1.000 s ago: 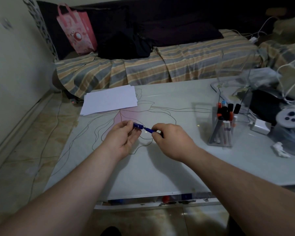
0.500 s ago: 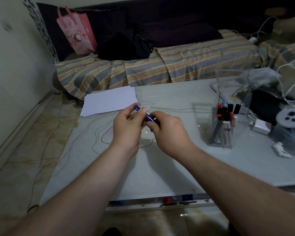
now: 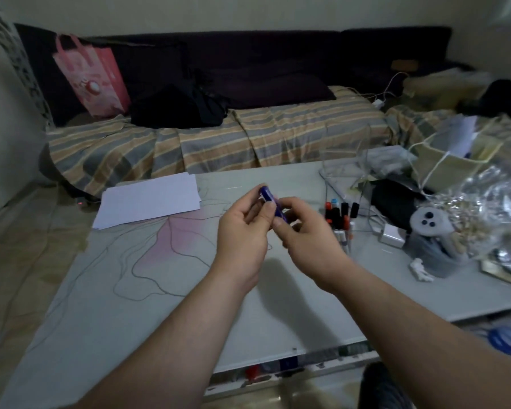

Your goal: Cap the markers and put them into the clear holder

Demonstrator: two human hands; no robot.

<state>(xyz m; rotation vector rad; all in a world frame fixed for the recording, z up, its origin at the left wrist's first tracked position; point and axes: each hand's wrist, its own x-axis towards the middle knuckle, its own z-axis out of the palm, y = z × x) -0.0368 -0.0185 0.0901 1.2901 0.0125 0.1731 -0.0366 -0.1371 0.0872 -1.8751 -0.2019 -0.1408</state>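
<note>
You have the blue marker [image 3: 271,203] raised above the counter [image 3: 189,290], pinched from both ends: your left hand [image 3: 244,231] closed on the upper end, your right hand [image 3: 304,237] closed on the lower end, which its fingers hide. Whether the cap is fully seated cannot be told. Keep both grips in line with the barrel and press straight along it until it stops. The holder [image 3: 344,228] stands just right of your right hand, already holding capped markers; drop this one in upright.
</note>
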